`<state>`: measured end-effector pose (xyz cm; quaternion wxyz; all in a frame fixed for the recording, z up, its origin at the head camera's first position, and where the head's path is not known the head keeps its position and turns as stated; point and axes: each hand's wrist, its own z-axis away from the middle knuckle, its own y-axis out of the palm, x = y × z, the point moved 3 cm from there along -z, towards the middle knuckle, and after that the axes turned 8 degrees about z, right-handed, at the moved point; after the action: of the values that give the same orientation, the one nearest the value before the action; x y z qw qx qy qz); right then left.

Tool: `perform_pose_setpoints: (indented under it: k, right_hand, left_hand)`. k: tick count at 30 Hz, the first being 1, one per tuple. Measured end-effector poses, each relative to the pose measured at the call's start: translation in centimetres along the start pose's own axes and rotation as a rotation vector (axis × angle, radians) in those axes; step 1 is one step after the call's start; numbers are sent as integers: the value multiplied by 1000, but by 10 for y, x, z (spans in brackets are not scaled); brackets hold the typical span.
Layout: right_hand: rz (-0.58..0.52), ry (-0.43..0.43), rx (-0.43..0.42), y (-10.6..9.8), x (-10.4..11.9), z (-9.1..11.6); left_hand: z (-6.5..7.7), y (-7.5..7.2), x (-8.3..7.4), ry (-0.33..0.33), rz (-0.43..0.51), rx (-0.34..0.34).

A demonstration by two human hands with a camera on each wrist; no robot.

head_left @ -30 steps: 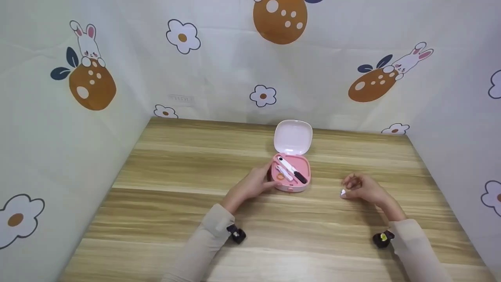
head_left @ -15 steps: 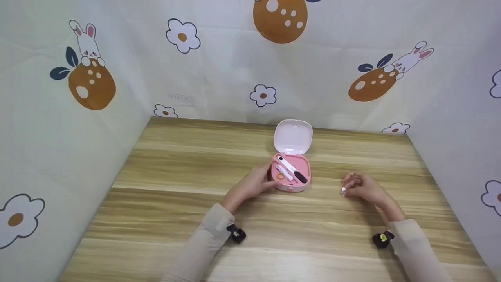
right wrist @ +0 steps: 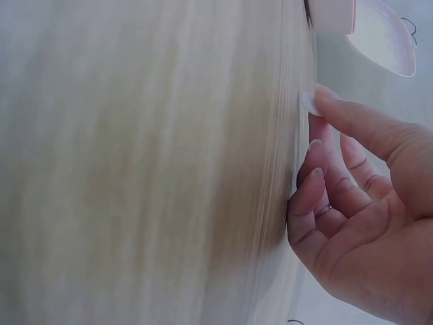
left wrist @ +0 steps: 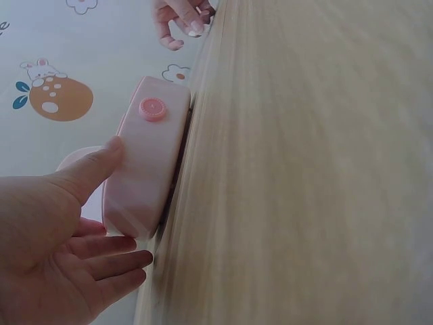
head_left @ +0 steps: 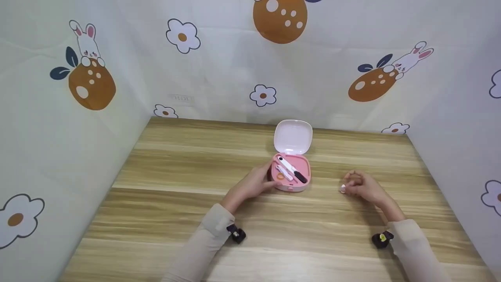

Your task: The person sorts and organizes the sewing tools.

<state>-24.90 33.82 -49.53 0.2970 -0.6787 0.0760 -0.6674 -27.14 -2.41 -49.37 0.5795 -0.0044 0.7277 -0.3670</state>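
Observation:
A small pink case (head_left: 290, 189) stands on the table with its pale lid (head_left: 293, 136) tipped up at the back. My left hand (head_left: 255, 181) grips its left front corner; in the left wrist view the thumb (left wrist: 101, 162) presses the front beside a round pink button (left wrist: 153, 109). A white tool with a dark handle (head_left: 300, 178), a short white piece (head_left: 283, 172) and an orange ring (head_left: 280, 176) lie in the case. To the right, my right hand (head_left: 364, 188) pinches a small whitish piece (head_left: 343, 188) low over the table, its exact kind too small to tell.
The wood-grain table (head_left: 195, 219) is bounded by patterned cloth walls (head_left: 219, 70) at the back and both sides. Black wrist cameras (head_left: 236, 234) sit on both sleeves.
My right hand shifts very slightly with the small whitish piece, which turns and rises a little. The left hand and the case stay where they were.

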Motion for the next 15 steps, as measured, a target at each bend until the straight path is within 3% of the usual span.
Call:
perform_pose_setpoints:
  k: [15]
  right_hand:
    - [60,27,-21,2,11,-5]
  left_hand:
    - [0,0,0,-21,-16,8]
